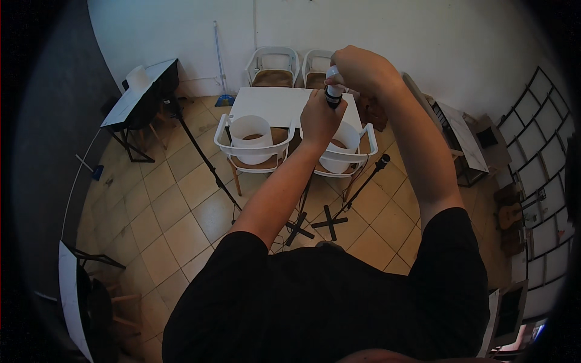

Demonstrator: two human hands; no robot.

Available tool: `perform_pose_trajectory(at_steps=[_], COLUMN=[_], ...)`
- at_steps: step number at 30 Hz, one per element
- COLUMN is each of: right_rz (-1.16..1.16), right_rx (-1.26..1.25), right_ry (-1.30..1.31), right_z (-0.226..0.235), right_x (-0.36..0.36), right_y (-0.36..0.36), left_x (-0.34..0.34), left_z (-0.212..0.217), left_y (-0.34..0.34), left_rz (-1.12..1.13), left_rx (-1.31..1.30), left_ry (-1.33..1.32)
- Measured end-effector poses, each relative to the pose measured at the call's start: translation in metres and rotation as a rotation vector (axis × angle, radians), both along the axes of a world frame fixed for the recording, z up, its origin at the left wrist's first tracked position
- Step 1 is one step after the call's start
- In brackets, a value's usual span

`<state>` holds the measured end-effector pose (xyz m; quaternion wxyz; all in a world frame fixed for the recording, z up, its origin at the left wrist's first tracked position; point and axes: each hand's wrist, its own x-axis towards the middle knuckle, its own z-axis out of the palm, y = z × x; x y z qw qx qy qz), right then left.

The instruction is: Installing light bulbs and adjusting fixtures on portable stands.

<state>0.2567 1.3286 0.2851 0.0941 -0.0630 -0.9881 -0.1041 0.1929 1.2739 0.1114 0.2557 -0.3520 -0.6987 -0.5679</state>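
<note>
While both arms are reaching forward at chest height, the left hand [321, 121] is gripping the dark body of a small cylindrical bottle [333, 95], and the right hand [360, 69] is closing over its white cap from above. Below and beyond the hands, a white square table [272, 104] is standing with four white plastic armchairs around it; the nearest chair [254, 145] is sitting just left of the left wrist. Two black tripod stands [330, 218] are rising beneath the forearms, over glossy tan floor tiles [175, 212].
</note>
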Motion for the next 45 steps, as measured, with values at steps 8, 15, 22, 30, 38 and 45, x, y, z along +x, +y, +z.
perform_pose_trajectory(at_steps=[8,15,22,30,38,45], right_rz=[0.025,0.402,-0.026,-0.686,-0.639,-0.265], right_rx=[-0.109,-0.952,-1.449,-1.659,-1.539,-1.720], right_ry=[0.080,0.528,0.385,0.160,-0.104,-0.227], right_z=[-0.006,-0.085,-0.246,-0.411,-0.431,-0.408], right_x=[-0.001,0.035,0.162,0.377,0.407,0.326], right_y=[0.003,0.044,0.140,0.157,0.165,0.159], left_x=[-0.007,-0.004,0.006,0.025,0.094,0.215], left_z=[0.005,0.007,0.004,-0.018,-0.092,-0.132], left_y=[-0.005,-0.018,-0.021,-0.015,-0.040,-0.096], left_rz=[-0.013,-0.064,0.046,0.144,0.324,-0.186], left_rx=[-0.053,-0.063,-0.144,-0.155,0.086,0.167], left_ry=[-0.061,-0.116,-0.099,-0.074,-0.284,-1.077])
